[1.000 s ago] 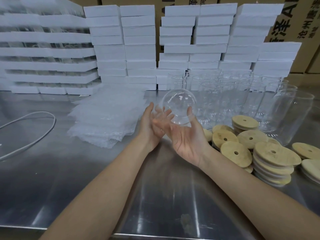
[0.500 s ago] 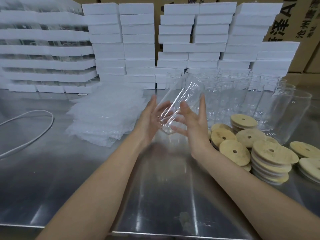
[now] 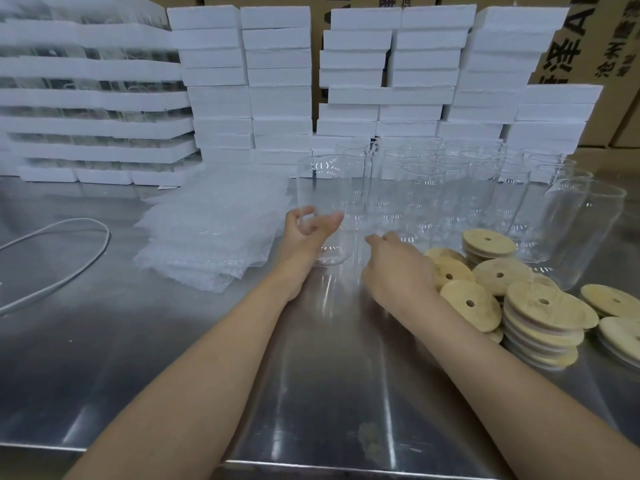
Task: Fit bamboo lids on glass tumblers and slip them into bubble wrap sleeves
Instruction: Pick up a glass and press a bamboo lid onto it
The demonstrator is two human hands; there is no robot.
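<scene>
Tumbler [image 3: 323, 202] now stands upright, gripped low by left hand [image 3: 304, 235]; right hand [image 3: 394, 271], freed, loosely curled, empty, sits beside bamboo lids [image 3: 469, 301] toward counter [image 3: 173, 341] right edge.

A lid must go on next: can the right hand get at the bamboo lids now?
Probably yes: the right hand holds nothing and the bamboo lids lie uncovered right beside it.

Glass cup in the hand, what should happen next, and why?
Probably the right hand should pick one of the bamboo lids beside it. The left hand holds the tumbler upright with no lid on, and the right hand holds nothing.
</scene>
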